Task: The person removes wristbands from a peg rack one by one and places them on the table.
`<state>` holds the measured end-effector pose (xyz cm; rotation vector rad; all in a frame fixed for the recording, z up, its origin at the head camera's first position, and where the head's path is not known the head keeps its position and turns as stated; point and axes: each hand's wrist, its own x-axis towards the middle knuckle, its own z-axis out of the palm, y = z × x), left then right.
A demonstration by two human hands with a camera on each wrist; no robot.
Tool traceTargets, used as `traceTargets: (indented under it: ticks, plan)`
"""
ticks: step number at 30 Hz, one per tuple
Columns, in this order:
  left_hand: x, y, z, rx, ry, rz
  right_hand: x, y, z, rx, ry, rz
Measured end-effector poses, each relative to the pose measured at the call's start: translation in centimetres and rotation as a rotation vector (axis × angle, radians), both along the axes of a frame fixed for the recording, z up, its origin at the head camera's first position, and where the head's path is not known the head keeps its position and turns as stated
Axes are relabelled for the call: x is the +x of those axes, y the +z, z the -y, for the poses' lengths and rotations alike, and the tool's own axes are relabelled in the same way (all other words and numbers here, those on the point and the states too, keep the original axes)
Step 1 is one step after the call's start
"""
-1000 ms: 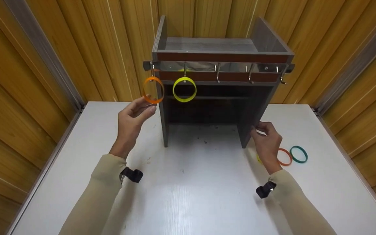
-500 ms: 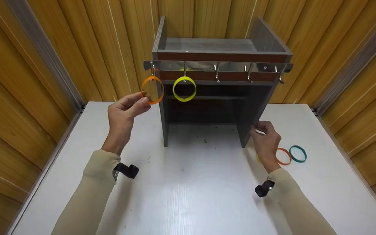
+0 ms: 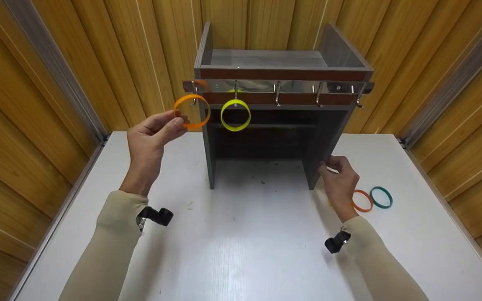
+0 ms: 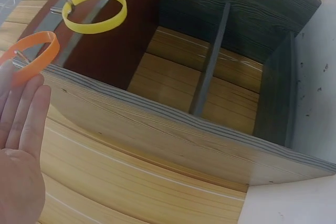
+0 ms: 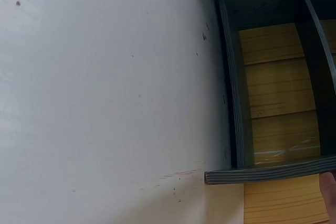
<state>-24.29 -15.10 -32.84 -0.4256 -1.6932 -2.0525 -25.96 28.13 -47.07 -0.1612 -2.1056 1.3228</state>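
My left hand [image 3: 147, 142] pinches an orange wristband [image 3: 192, 126] by its left side, in front of the leftmost hook [image 3: 194, 88]. In the left wrist view a hook tip shows within the loop of the orange band [image 4: 46, 59]. On the second hook hangs a yellow wristband [image 3: 236, 129]. Both hooks belong to a shiny metal rail [image 3: 295, 86] across the front of a grey shelf unit [image 3: 266, 67]. With curled fingers my right hand [image 3: 341, 179] holds the front edge of the unit's right side panel; in the right wrist view one fingertip [image 5: 328, 184] lies against that panel.
Right of the unit, a red-orange wristband [image 3: 362, 209] and a green wristband [image 3: 381, 205] lie on the white table [image 3: 241, 242], with a bit of yellow half hidden by my right hand. Several rail hooks hold nothing. Wood-patterned walls [image 3: 78, 62] enclose the table.
My left hand has moved left and slightly up, drawing the orange wristband leftward and tilting it off its straight hang. My right hand has stayed at the panel.
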Motion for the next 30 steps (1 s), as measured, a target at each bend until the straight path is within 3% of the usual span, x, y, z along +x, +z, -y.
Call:
traceTargets:
  ticks: [7,15,21,30]
  plan:
    - [0.9,0.4,0.9,0.008,0.008,-0.035,-0.1,0.0,0.0,0.0,-0.005,0.012]
    - [2.0,-0.9,2.1,0.046,0.026,-0.019,0.1,0.2,0.3,-0.004,0.006,0.018]
    - [2.5,-3.1,2.4,0.036,0.027,0.023,0.2,0.2,0.4,-0.015,0.0,0.019]
    - [2.1,-8.2,2.4,0.057,0.038,0.157,0.2,0.2,0.4,-0.014,-0.001,0.031]
